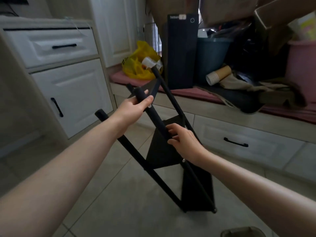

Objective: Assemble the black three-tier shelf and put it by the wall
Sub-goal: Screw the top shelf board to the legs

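While the left hand wraps its fingers round the top end of a slim black metal tube, the right hand grips that same tube lower down, so both hands are closed on one upright. That upright belongs to the black three-tier shelf frame, which leans hard over towards the person, its lower end resting on the pale tiled floor. Three dark flat panels show: a top one just behind the left hand, a middle one beside the right hand and a bottom one down near the floor. Another upright runs under the left forearm, and a third rises behind, its tip capped in white wrapping. Beyond, a low bench with a dusty-pink cushion carries a yellow plastic bag, a tall black computer tower and a stack of brown paper cups. White panelled cabinets stand at the left.

Here's the worry, as I read it. The frame looks skewed, uprights splayed, so the joints may not be tight. Twist that tube too hard and a panel could pop loose, or the whole thing could fold sideways. With only the lower end on smooth tile, it could skid out. And that wrapped tip sits close to the bag and the tower, so a careless swing upright may knock them.
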Action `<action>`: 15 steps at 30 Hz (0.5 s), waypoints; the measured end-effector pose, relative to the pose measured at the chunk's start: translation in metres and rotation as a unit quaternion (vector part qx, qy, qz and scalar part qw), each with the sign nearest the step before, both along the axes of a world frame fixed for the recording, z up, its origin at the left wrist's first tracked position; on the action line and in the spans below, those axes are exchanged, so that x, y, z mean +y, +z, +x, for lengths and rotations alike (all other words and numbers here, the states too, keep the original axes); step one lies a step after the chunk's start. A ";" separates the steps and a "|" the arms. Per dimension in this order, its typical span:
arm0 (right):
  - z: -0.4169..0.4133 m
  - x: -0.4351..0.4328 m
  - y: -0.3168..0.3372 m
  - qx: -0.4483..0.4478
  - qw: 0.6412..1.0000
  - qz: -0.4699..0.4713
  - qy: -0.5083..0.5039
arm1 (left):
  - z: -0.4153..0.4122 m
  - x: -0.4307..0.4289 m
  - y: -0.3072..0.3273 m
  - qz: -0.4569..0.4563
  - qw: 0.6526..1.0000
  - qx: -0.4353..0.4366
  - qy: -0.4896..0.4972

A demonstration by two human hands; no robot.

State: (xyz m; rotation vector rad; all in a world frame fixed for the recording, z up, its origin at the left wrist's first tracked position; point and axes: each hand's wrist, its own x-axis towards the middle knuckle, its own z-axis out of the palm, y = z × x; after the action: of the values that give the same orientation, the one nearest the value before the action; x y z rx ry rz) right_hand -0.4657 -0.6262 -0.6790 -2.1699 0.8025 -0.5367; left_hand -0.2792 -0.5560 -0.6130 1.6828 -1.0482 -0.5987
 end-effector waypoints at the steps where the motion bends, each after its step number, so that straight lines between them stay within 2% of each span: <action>1: -0.001 0.004 0.002 -0.015 1.000 0.015 -0.006 | -0.004 0.002 0.008 0.013 0.999 -0.033 0.004; 4: -0.005 0.019 0.005 -0.048 0.996 0.068 -0.008 | -0.020 0.017 0.023 0.024 0.992 -0.119 0.019; 8: -0.012 0.041 0.002 -0.069 0.992 0.108 -0.013 | -0.055 0.043 0.023 -0.086 0.977 -0.178 0.084; 15: -0.037 0.080 -0.006 -0.091 0.984 0.151 0.009 | -0.099 0.094 0.016 -0.140 0.952 -0.230 0.147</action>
State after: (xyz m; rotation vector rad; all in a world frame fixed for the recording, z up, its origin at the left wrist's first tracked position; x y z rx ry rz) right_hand -0.5030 -0.5460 -0.6849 -1.8196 0.7137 -0.5575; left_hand -0.3777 -0.4621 -0.5972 1.7149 -1.1131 0.1433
